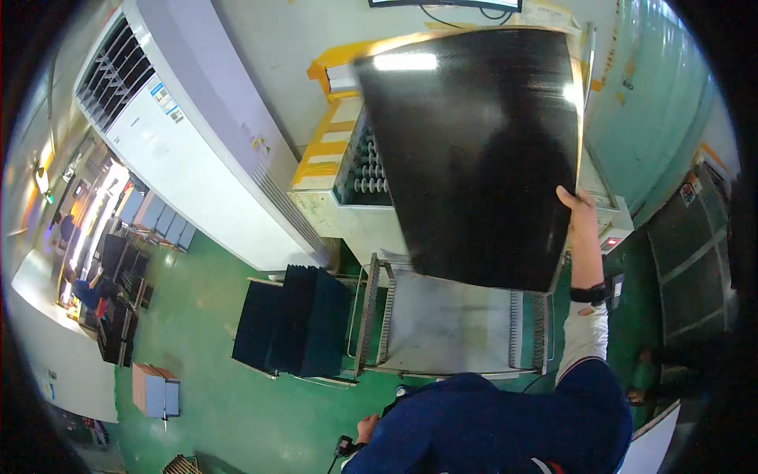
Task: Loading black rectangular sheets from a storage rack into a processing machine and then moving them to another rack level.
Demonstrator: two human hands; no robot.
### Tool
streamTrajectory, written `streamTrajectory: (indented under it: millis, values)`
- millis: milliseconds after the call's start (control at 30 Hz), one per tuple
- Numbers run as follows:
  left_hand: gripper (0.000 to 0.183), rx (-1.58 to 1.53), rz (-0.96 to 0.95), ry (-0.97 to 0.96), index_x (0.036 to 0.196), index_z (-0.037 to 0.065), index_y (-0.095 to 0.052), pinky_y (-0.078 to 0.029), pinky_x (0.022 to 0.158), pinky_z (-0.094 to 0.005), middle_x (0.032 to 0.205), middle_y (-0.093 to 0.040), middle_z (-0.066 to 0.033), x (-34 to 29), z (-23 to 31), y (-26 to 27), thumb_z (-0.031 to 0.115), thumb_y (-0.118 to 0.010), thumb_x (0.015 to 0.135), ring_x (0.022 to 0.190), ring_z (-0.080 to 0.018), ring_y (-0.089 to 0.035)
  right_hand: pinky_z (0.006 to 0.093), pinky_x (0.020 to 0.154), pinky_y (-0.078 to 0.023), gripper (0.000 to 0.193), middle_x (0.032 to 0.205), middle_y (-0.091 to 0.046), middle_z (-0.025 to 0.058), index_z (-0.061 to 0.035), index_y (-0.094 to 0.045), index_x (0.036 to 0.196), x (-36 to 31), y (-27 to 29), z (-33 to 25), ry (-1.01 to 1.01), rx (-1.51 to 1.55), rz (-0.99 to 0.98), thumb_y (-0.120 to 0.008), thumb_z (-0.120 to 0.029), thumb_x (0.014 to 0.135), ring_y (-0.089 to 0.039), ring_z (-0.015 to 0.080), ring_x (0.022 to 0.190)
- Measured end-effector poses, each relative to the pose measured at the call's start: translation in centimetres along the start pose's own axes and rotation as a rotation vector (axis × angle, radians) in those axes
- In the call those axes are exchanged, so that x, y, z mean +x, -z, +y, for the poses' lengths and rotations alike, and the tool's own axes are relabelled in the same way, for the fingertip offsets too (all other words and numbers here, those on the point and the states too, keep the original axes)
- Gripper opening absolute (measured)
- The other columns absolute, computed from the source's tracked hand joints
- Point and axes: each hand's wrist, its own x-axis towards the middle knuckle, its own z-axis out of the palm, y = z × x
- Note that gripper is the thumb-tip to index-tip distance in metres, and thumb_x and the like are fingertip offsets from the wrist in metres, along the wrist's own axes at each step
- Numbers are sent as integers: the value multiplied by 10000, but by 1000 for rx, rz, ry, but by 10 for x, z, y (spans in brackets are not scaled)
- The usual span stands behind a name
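A large, glossy black panel (478, 158) stands tilted over the white machine with rollers, hiding much of it. My right hand (580, 207) grips the panel's right edge, the thumb on its front face and the other fingers mostly behind. Low in the view, beside my body, is my left hand (368, 428), away from the panel; its fingers are too small and partly hidden to make out. Below the panel's lower edge sits a slotted metal rack (366, 316) with a pale grey base.
Left of the rack, a second rack holds several dark upright sheets (312, 320). A tall white air conditioner (189, 142) leans across the upper left. The machine's roller bed (369, 170) shows beside the panel. Dark mesh frames (691, 261) stand at the right; a box (155, 391) sits on the green floor.
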Motion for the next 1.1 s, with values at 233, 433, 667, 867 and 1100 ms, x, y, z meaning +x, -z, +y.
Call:
streamTrajectory:
  millis: [233,433,667,867,1100]
  values:
    - [432,45,-53,19,813,37,-630,-456,745,-426,831,-632,-206,-2,29,8,450,-507,778,821,-365,-603,410,834,-457,341,1011,-588,120,-26,-553,1065,-34,9,81,-414,463,-94,-614,36,736,-558,264,969]
    - [460,426,38,-224,776,21,-622,-457,697,-447,769,-623,-218,53,-49,-18,468,-517,788,767,-388,-595,374,711,-479,113,876,-588,63,-63,-586,874,-52,-33,119,-493,767,-94,-649,-59,781,-569,199,840]
    - [422,186,-73,107,860,70,-662,-463,650,-422,799,-646,-189,42,-38,-18,466,-528,808,777,-373,-613,329,713,-474,109,680,-530,-3,-96,-575,741,-49,-45,139,-504,680,33,-674,-78,784,-518,145,647]
    - [423,131,9,-12,877,64,-654,-457,655,-420,798,-651,-174,35,-51,-18,465,-537,813,782,-354,-614,341,731,-482,111,716,-529,12,-87,-565,795,-33,-76,137,-542,738,-29,-675,-99,792,-518,150,690]
    - [415,141,44,28,846,60,-652,-455,664,-415,789,-643,-176,-3,-6,-9,459,-544,809,781,-348,-607,361,743,-500,123,816,-564,58,-49,-544,867,-25,-79,177,-691,706,-41,-636,-122,831,-540,197,747]
